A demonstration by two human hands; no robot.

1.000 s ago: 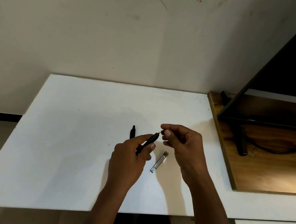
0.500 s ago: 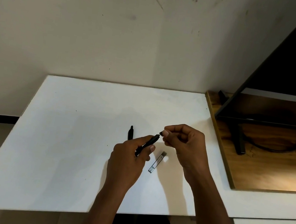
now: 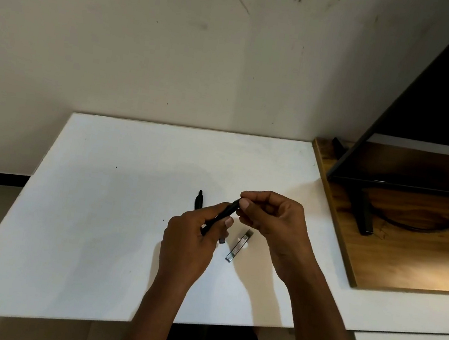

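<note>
Above the white table (image 3: 93,223), I am gripping the black pen barrel (image 3: 225,213) in the left hand (image 3: 192,240) while the right hand (image 3: 273,223) is pinching its raised end; steadying the barrel and working straight along its axis is looking wisest, with the slim case (image 3: 239,245) lying nearby.

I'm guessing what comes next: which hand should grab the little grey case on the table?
Probably the right hand: the grey case lies on the white table just beside it, and it only pinches the end of the black pen, while the left hand grips the barrel.
</note>
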